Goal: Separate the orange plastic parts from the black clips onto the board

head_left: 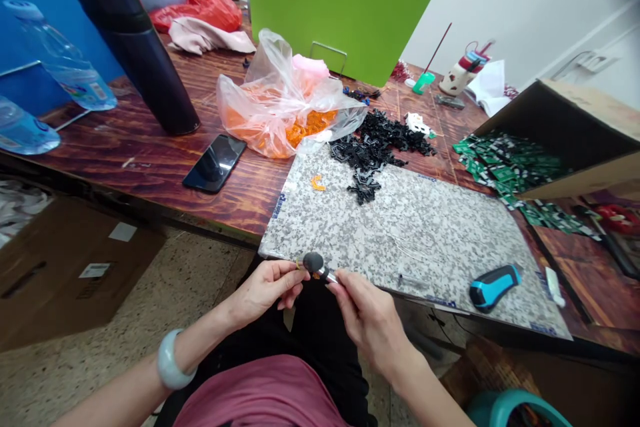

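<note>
My left hand (265, 288) and my right hand (367, 320) meet over my lap, just below the near edge of a speckled granite slab (425, 227). Both pinch a small tool with a round dark-grey head and a metal shaft (318, 265); a tiny orange piece shows at my left fingertips. A pile of black plastic parts (375, 147) lies at the slab's far edge, with one loose orange clip (317, 182) beside it. A clear bag of orange clips (285, 107) sits behind the slab.
A blue-and-black tool (494, 285) lies on the slab's near right. Green circuit boards (505, 163) spill from a cardboard box (580, 140). A phone (215, 162), a black flask (130, 33) and water bottles (60, 57) stand on the wooden table at left.
</note>
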{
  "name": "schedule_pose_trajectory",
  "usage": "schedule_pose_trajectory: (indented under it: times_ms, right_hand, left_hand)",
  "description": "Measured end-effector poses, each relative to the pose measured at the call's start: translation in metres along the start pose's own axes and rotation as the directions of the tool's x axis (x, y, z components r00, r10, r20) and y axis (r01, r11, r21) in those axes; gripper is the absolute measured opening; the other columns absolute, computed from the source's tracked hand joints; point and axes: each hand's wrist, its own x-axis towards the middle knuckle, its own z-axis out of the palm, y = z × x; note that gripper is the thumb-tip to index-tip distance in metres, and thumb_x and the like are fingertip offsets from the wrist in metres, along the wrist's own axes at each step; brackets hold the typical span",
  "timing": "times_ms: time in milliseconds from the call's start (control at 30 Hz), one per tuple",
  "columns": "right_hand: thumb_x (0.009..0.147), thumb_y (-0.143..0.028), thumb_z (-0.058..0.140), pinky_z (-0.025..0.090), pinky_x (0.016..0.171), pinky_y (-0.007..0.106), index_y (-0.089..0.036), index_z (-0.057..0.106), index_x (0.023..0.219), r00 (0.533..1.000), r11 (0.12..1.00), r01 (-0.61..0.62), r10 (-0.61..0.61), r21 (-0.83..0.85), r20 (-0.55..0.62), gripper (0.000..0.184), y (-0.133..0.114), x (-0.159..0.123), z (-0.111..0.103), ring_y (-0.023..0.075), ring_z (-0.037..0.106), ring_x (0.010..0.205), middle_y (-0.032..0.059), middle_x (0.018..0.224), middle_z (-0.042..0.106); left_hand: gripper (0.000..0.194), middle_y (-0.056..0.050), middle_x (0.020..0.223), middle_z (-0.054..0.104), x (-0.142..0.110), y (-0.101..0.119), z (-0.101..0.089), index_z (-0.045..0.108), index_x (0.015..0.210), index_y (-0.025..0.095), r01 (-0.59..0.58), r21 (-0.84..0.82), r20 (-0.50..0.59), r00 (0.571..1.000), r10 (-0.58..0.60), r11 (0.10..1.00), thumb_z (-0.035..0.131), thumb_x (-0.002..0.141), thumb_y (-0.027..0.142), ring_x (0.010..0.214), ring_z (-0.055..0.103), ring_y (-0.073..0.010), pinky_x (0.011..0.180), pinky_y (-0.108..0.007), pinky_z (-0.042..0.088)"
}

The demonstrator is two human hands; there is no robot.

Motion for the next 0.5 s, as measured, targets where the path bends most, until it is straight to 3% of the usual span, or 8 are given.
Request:
schedule_pose_trajectory:
  times_ms: [100,200,333,500]
  right_hand:
    - [0.092,-0.020,0.046,0.050,0.060,0.023,-0.017,0.059,0.101,0.992,0.995,-0.095,0.095,-0.001,-0.082,0.017,0.008,0.004,-0.011,0.0145,0.064,0.066,0.0050,0.080,0.068]
    - [0.090,-0.027,0.051,0.047,0.057,0.023,-0.018,0.063,0.100,0.936,0.959,-0.256,0.216,-0.117,-0.278,0.018,0.030,0.006,-0.052,0.0140,0.062,0.062,0.0040,0.077,0.067]
    - [0.085,-0.039,0.057,0.045,0.067,0.030,-0.017,0.067,0.099,0.826,0.811,-0.468,0.261,-0.350,-0.499,0.029,0.107,-0.004,-0.108,0.0210,0.063,0.074,0.0088,0.088,0.069]
    - [0.077,-0.042,0.059,0.041,0.061,0.032,-0.018,0.069,0.081,0.755,0.677,-0.630,0.421,-0.381,-0.502,0.027,0.210,-0.025,-0.156,0.0227,0.060,0.066,0.0100,0.071,0.065]
  left_hand:
    - [0.038,0.003,0.060,0.053,0.001,-0.003,-0.002,0.064,0.084,0.010,-0.006,0.020,-0.016,1.000,0.006,1.000,0.067,0.074,0.046,0.046,0.045,-0.0062,0.042,-0.018,0.031]
    - [0.037,0.003,0.062,0.053,0.001,-0.004,-0.002,0.064,0.086,0.010,-0.022,0.066,-0.012,1.000,0.023,0.998,0.064,0.076,0.045,0.048,0.045,-0.0065,0.043,-0.018,0.032]
    - [0.031,0.002,0.064,0.055,-0.005,-0.001,-0.001,0.066,0.092,0.011,-0.092,0.195,0.047,0.995,0.084,0.977,0.057,0.084,0.040,0.054,0.047,-0.0089,0.049,-0.019,0.036]
    - [0.027,-0.003,0.077,0.063,-0.011,0.002,0.000,0.068,0.106,0.016,-0.281,0.401,0.128,0.960,0.250,0.872,0.052,0.088,0.029,0.070,0.053,-0.0141,0.066,-0.024,0.044]
